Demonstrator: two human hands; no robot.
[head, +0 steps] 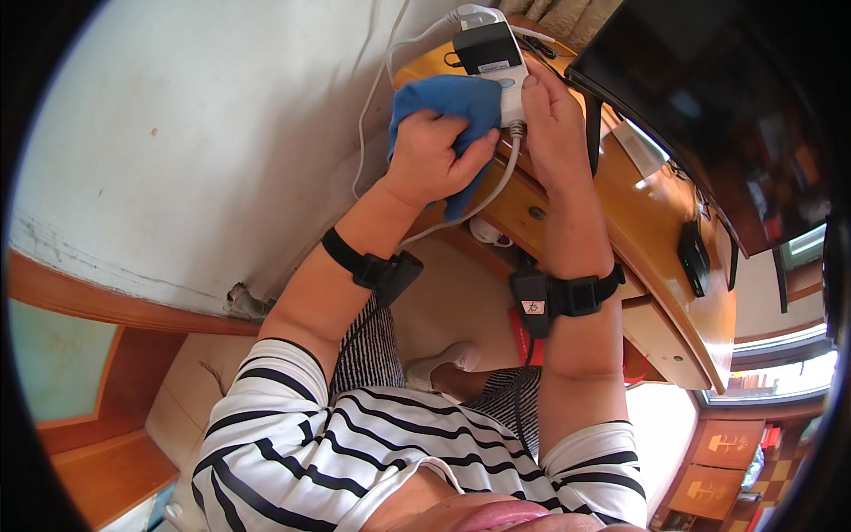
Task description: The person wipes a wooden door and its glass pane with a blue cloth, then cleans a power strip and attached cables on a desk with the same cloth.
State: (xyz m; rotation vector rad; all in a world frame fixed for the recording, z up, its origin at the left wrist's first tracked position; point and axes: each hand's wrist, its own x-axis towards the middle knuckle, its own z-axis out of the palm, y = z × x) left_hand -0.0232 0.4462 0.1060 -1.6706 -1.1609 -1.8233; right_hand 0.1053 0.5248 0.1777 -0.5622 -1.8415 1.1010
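A blue cloth is bunched in my left hand, its upper edge against a white power strip. My right hand grips the strip along its right side, the thumb near its face. A black power adapter is plugged into the strip, with a white plug above it. A light blue switch or panel shows below the adapter. The strip's thick grey-white cord leaves its lower end and curves down behind my left wrist.
To the right, a wooden cabinet holds a black-framed television, a small black box and a white device. A pale wall stands at left, with loose white cables hanging along it. A black device is strapped to each forearm.
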